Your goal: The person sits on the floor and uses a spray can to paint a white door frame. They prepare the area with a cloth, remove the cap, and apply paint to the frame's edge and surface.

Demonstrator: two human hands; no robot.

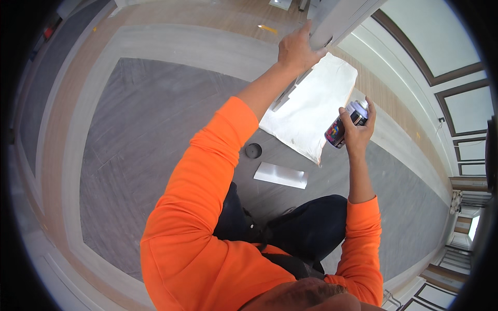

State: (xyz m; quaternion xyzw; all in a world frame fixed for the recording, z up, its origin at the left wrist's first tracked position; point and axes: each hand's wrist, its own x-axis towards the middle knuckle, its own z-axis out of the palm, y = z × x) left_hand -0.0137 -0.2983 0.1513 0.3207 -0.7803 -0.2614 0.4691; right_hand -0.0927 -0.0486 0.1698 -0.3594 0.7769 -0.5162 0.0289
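Note:
My left hand (298, 51) reaches up to a white door-like panel (346, 19) and grips its edge, thumb and index finger apart; some fingers are hidden. A small dark slot shows in that edge beside the thumb. In my right hand (358, 136) is a spray can (335, 132), dark with a colourful print and a pale lavender top, held tilted with a finger at the nozzle. Below the panel a white sheet (316, 98) lies on the floor. Nearer my knees are a round black cap (253, 151) and a flat silvery metal plate (280, 175).
Grey wood-look flooring (155, 124) with a pale border surrounds me. Orange tape pieces (267, 29) mark the tan strip at the far side. A white wall with dark-framed panels (441, 36) runs along the right. My bent knees (311, 217) are close in front.

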